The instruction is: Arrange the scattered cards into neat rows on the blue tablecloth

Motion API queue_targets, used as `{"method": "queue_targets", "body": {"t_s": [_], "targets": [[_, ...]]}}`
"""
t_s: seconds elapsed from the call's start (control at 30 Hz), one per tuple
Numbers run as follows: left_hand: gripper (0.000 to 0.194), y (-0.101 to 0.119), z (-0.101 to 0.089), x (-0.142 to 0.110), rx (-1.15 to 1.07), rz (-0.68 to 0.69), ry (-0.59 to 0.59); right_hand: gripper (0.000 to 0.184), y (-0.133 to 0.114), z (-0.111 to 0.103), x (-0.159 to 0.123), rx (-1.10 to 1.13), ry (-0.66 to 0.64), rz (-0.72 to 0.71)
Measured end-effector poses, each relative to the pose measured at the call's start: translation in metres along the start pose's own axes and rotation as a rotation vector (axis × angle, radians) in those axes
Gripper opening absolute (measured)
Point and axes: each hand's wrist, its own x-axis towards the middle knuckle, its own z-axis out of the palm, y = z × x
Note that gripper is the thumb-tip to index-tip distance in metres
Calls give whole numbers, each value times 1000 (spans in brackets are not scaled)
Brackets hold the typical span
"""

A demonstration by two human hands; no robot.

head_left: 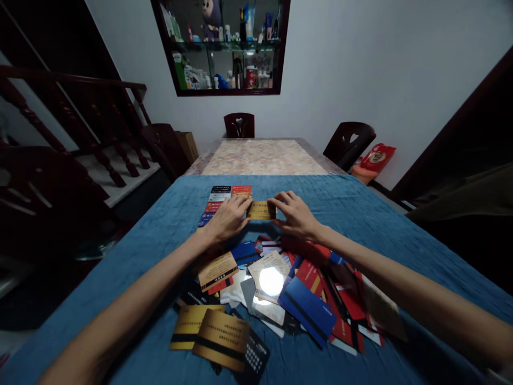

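A gold card [261, 210] is held up level between my two hands, just above the blue cloth. My left hand [229, 216] pinches its left edge, thumb below and fingers above. On its right edge, my right hand [294, 215] grips in the same way. Beyond my left hand, several cards lie in two columns, among them a black card [221, 189] and a red card [241, 189]; my hand hides part of them. Nearer to me spreads a loose pile of cards, with a blue card [308, 310] and a gold-brown card [222, 339] on top.
A blue cloth [385, 235] covers the near part of the table, and its patterned top [260, 155] shows beyond. Dark chairs [239, 125] stand around it. A red bag [378, 157] rests at the right by the wall. A wooden railing [76, 117] runs along the left.
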Motion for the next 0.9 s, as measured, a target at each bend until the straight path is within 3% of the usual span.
{"method": "queue_targets", "body": {"t_s": [0.2, 0.5, 0.9], "targets": [[44, -40, 2, 14, 51, -59, -102, 44, 15, 17, 46, 32, -148, 63], [37, -94, 22, 33, 63, -175, -250, 47, 25, 48, 108, 53, -371, 226], [30, -112, 40, 53, 74, -230, -374, 40, 37, 71, 133, 49, -491, 296]]}}
